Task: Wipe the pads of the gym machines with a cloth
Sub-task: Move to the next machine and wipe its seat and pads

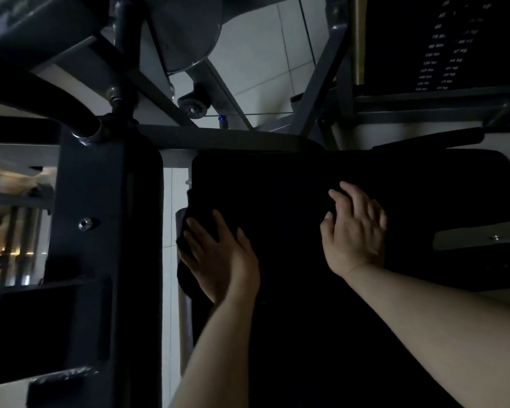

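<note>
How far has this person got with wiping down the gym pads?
Nothing shows as finished; the dim light hides any wiped streaks. In hand: the left hand presses a dark cloth at the left edge of the black pad, while the right hand rests on it. Left: apparently the remaining pad.

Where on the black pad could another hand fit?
Between the left hand and right hand the pad is bare, also above them. The pad's left edge is crowded: the left hand presses a dark cloth there.
</note>
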Demonstrator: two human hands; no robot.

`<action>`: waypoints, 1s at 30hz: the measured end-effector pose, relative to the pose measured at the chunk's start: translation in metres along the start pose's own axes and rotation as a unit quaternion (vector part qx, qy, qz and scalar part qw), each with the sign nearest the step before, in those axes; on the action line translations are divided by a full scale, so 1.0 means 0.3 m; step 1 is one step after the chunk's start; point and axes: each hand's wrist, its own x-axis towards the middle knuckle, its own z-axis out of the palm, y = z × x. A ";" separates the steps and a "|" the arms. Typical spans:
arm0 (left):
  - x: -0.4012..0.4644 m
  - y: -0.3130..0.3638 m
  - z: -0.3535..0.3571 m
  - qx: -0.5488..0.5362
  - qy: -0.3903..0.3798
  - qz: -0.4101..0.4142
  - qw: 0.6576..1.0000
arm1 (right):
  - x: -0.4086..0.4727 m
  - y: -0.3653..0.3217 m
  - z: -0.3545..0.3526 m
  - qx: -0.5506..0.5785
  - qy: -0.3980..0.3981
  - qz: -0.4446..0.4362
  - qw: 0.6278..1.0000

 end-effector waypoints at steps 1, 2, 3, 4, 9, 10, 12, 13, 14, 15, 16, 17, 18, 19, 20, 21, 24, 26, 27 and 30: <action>0.057 0.012 -0.010 -0.001 0.000 -0.010 1.000 | 0.000 0.001 0.000 0.000 0.002 0.001 1.000; 0.121 0.029 -0.023 -0.007 0.008 -0.021 1.000 | 0.001 0.002 0.000 0.001 0.003 0.001 1.000; 0.180 0.047 -0.039 -0.018 0.010 -0.033 0.999 | 0.001 0.003 0.001 0.002 0.003 -0.001 1.000; 0.229 0.066 -0.053 -0.027 0.010 -0.043 0.999 | 0.001 0.003 0.002 0.002 0.003 -0.002 1.000; 0.192 0.084 -0.035 -0.010 0.009 -0.012 1.000 | 0.004 0.008 0.004 0.004 0.004 -0.006 1.000; 0.132 0.077 -0.020 -0.004 0.006 0.004 1.000 | 0.003 0.007 0.003 0.002 0.002 -0.005 1.000; -0.015 0.065 0.013 0.006 0.016 0.024 1.000 | 0.004 0.006 0.002 0.000 0.001 -0.004 1.000; -0.082 0.063 0.027 0.000 0.012 0.029 1.000 | 0.004 0.006 0.002 -0.001 0.002 -0.005 1.000; -0.132 0.065 0.035 -0.005 -0.004 0.033 0.999 | 0.003 0.005 0.003 -0.004 0.004 -0.006 1.000; -0.160 0.068 0.040 -0.006 -0.024 0.033 0.999 | 0.002 0.005 0.003 -0.006 0.005 -0.007 1.000; -0.158 0.074 0.042 -0.003 -0.035 0.032 0.999 | 0.002 0.005 0.003 -0.008 0.008 -0.009 1.000; -0.135 0.082 0.042 0.001 -0.033 0.035 0.999 | 0.003 0.003 0.003 -0.008 0.009 -0.009 1.000; -0.097 0.091 0.033 0.010 -0.025 0.041 0.999 | 0.003 0.001 0.003 -0.008 0.010 -0.008 1.000; -0.048 0.104 0.020 0.017 -0.025 0.053 0.998 | 0.003 0.001 0.002 -0.007 0.011 -0.008 1.000; 0.008 0.122 0.005 0.019 -0.024 0.067 0.997 | 0.003 0.000 0.001 -0.007 0.014 -0.007 1.000; 0.065 0.149 -0.008 0.011 -0.020 0.077 0.997 | 0.003 -0.001 0.000 -0.008 0.016 -0.008 1.000; 0.192 0.261 -0.040 -0.002 -0.014 0.122 0.992 | 0.003 0.000 0.005 -0.008 0.018 -0.007 1.000; 0.231 0.321 -0.048 0.014 -0.012 0.184 0.983 | 0.003 0.002 0.007 -0.008 0.018 -0.004 1.000; 0.245 0.336 -0.046 0.019 -0.006 0.208 0.978 | 0.003 0.001 0.009 -0.009 0.018 -0.005 1.000; 0.260 0.329 -0.045 -0.001 0.004 0.220 0.976 | 0.004 0.000 0.005 -0.005 0.017 -0.007 1.000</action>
